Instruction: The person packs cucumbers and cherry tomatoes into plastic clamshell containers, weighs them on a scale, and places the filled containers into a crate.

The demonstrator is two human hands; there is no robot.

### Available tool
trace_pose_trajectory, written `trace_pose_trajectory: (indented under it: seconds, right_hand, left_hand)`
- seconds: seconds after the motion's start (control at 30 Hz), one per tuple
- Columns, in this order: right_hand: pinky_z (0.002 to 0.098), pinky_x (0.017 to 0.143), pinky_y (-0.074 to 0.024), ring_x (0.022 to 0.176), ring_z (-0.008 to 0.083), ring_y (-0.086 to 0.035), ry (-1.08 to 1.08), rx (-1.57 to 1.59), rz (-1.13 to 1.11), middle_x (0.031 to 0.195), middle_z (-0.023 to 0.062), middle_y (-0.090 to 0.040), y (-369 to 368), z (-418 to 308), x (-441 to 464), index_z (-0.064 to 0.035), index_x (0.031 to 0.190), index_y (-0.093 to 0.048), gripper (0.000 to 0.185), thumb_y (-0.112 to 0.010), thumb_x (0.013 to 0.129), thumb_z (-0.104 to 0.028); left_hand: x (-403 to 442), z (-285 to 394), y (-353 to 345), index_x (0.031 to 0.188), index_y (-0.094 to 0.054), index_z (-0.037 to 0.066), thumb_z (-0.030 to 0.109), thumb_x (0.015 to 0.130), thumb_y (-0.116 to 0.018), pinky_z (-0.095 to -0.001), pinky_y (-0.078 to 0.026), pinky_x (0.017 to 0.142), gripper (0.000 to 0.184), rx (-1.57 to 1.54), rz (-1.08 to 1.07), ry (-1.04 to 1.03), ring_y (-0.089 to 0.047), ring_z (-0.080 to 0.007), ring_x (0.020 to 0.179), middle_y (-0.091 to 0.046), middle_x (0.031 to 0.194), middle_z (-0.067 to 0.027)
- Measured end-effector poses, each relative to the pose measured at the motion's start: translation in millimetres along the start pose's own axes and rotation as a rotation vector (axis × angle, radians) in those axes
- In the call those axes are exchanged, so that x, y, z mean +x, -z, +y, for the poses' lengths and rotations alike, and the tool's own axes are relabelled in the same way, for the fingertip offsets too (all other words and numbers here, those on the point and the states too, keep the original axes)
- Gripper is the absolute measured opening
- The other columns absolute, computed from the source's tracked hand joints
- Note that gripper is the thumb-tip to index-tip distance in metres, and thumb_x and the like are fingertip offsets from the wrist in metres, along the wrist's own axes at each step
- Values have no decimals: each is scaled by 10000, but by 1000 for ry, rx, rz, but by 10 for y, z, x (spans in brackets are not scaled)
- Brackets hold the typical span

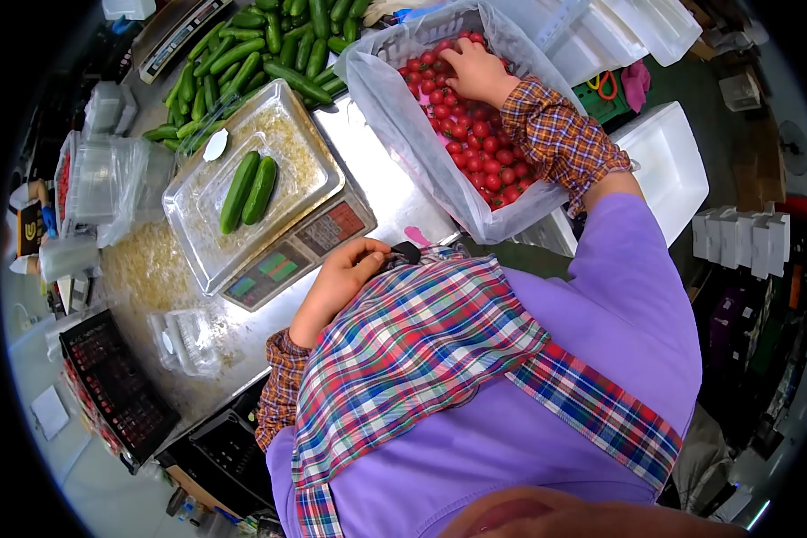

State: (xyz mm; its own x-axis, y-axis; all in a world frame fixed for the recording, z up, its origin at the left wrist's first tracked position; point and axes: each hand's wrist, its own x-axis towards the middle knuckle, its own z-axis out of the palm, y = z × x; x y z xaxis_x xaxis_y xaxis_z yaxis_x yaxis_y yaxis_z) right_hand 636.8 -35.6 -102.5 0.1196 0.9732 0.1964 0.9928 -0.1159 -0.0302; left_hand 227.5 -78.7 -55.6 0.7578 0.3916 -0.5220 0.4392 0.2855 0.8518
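Note:
My right hand [480,73] reaches into a crate [378,117] lined with clear plastic. Its fingers are apart, touching the small red tomatoes [475,148] at the crate's far side. My left hand [342,280] rests at the table's near edge, in front of the weighing scale [300,242]. Its fingers are curled together beside a small black object [407,252]; whatever they grip is hidden. On the scale lies a clear plastic tray [208,202] over a metal pan, carrying two cucumbers [260,190] and a white oval label [215,145].
A heap of cucumbers [278,45] covers the table's back. Clear plastic boxes [108,184] stand at the left, and an empty clear container [188,342] lies near a black crate [118,390]. White foam boxes [663,170] are at the right.

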Motion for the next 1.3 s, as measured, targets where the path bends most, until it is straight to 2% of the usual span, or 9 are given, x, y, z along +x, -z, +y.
trace_pose_trajectory:
  seconds: [0.2, 0.37, 0.47, 0.6, 0.8, 1.03, 1.13, 1.17, 1.3]
  right_hand:
    - [449, 854, -466, 1059, 365, -501, -71, 147, -63, 1148, 184, -465, 70, 1, -74, -154, 1176, -535, 508, -678, 742, -375]
    - [451, 903, -431, 1093, 378, -484, -163, 133, -181, 1192, 196, -485, 135, -65, -152, -176, 1261, -453, 643, -695, 722, -430]
    - [472, 906, -436, 1128, 436, -456, -113, 166, -154, 1180, 230, -494, 144, -87, -149, -208, 1319, -407, 741, -711, 694, -467]
    - [481, 910, -429, 1129, 421, -465, -18, 184, -286, 1171, 230, -494, 231, -183, -159, -273, 1339, -372, 814, -754, 643, -452]
    - [470, 898, -440, 1091, 407, -501, 37, 144, -237, 1219, 209, -490, 171, -269, -143, -307, 1365, -332, 862, -766, 628, -418]
    - [412, 928, -430, 1118, 343, -511, 14, 203, -384, 1224, 180, -505, 182, -254, -65, -167, 1260, -456, 701, -758, 641, -299]
    - [403, 934, -421, 1122, 330, -513, 56, 281, -395, 1212, 179, -521, 95, -188, -17, -160, 1259, -461, 718, -774, 644, -359]
    - [396, 925, -422, 1094, 330, -525, 88, 329, -383, 1192, 175, -535, 59, -158, -19, -150, 1251, -467, 723, -780, 644, -386]
    - [386, 936, -403, 1109, 313, -504, 61, 326, -395, 1159, 168, -545, 45, -159, -32, -107, 1197, -480, 695, -814, 621, -302]
  left_hand:
    - [35, 4, 17, 1037, -596, 10, 149, 927, -513, -232, -444, 760, 195, 7, -6, -11, -544, -95, 843, -610, 929, -22]
    - [31, 19, 4, 1024, -597, 12, 150, 921, -517, -237, -443, 785, 190, 18, -3, -11, -549, -103, 867, -609, 930, -23]
    - [30, 11, -3, 1028, -594, 9, 145, 922, -516, -239, -445, 792, 189, -17, -7, -7, -550, -105, 871, -609, 930, -26]
    - [21, -2, 24, 1039, -590, 6, 139, 921, -522, -249, -455, 796, 190, -33, -9, -26, -563, -113, 886, -616, 958, -43]
    - [57, -99, 29, 988, -624, -5, 166, 888, -575, -248, -464, 759, 204, -28, 19, -96, -572, -113, 848, -641, 919, -49]
    - [118, -228, 96, 1009, -617, 18, 179, 912, -548, -250, -448, 795, 201, 75, -6, -145, -552, -110, 868, -622, 944, -30]
    - [120, -218, 90, 1017, -618, 14, 196, 903, -561, -259, -455, 789, 222, 115, 8, -150, -561, -110, 860, -633, 924, -35]
    - [154, -266, 97, 1009, -620, 18, 190, 892, -576, -259, -463, 765, 212, 120, 25, -205, -566, -113, 842, -634, 902, -37]
    - [-7, 175, 347, 1026, -611, 28, 162, 869, -604, -252, -472, 718, 207, 297, 512, -525, -572, -114, 823, -633, 888, -48]
